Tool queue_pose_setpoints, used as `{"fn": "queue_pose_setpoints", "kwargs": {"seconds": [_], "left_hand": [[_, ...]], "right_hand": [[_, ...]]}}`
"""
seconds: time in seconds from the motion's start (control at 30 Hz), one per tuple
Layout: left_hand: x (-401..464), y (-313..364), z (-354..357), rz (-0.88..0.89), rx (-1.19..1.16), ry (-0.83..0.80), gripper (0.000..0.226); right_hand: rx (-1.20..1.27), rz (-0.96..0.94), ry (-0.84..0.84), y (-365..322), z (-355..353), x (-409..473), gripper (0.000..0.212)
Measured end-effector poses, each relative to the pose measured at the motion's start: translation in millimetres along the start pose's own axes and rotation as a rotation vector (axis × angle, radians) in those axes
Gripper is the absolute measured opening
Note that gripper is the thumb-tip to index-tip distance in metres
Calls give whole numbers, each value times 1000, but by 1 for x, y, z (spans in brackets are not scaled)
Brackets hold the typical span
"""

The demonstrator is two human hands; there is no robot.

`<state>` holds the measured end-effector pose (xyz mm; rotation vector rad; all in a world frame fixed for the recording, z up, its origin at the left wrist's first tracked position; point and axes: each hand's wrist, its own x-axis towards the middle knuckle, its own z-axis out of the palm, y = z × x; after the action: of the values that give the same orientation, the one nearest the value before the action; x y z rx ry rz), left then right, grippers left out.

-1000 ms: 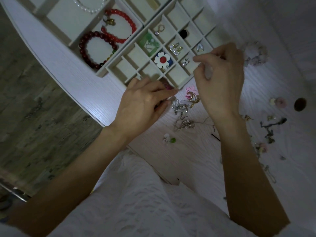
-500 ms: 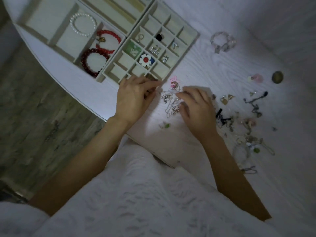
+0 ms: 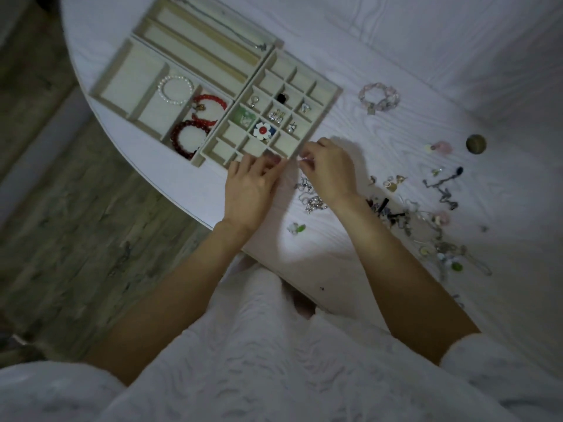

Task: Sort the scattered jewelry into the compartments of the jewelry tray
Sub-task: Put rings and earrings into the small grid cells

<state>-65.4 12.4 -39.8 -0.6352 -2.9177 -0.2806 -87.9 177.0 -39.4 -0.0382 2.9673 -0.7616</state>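
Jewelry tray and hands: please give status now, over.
Left hand at tray's near edge, grip unclear. Right hand pinches small pink piece beside jewelry tray. Not yet in a compartment. Silver tangle lies under right wrist.

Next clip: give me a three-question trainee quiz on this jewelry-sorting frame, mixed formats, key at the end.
1. True or false: the pearl bracelet lies loose on the table.
2. The flower brooch has which centre colour? A green, B red, C black.
3. Fill in: the pale pink bracelet lies on the table, ____ the tray.

Key: 1 false, it is in a tray compartment; 2 B; 3 outside.
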Motion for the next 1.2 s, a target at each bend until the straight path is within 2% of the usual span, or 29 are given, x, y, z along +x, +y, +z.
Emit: {"fn": "queue_pose_setpoints", "kwargs": {"seconds": [0.13,0.27,0.4,0.5,0.6,0.73,0.8,0.93,1.0,1.13,1.2], "left_hand": [[-11,-3,-10,-29,-13,-11,29],[-33,-16,-15,-100,-80,-8,19],[-38,-18,-14,-123,-160,-2,25],[-33,-17,-17,-144,-196,-25,26],[-26,-10,-19,-143,-246,-13,27],[-6,14,-24,-111,-443,29,27],[9,28,-27,-151,-597,-42,37],[40,52,-21,-250,-845,-309,48],[49,61,-15,-251,-934,-371,42],[52,71,-10,-337,-1047,-318,19],[50,74,-11,-372,-1086,-288,15]], "right_hand": [[287,107,49,11,-8,-12,10],[275,174,33,22,-18,-25,18],[192,202,-27,34,-22,-26,22],[258,236,-70,39,-24,-21,24],[353,284,-55,42,-30,-19,17],[527,317,-24,40,-38,-22,7],[631,335,-1,38,-41,-25,5],[786,391,68,34,-50,-32,8],[845,416,69,35,-52,-34,11],[897,462,57,36,-56,-37,14],[901,478,54,35,-58,-37,12]]}}
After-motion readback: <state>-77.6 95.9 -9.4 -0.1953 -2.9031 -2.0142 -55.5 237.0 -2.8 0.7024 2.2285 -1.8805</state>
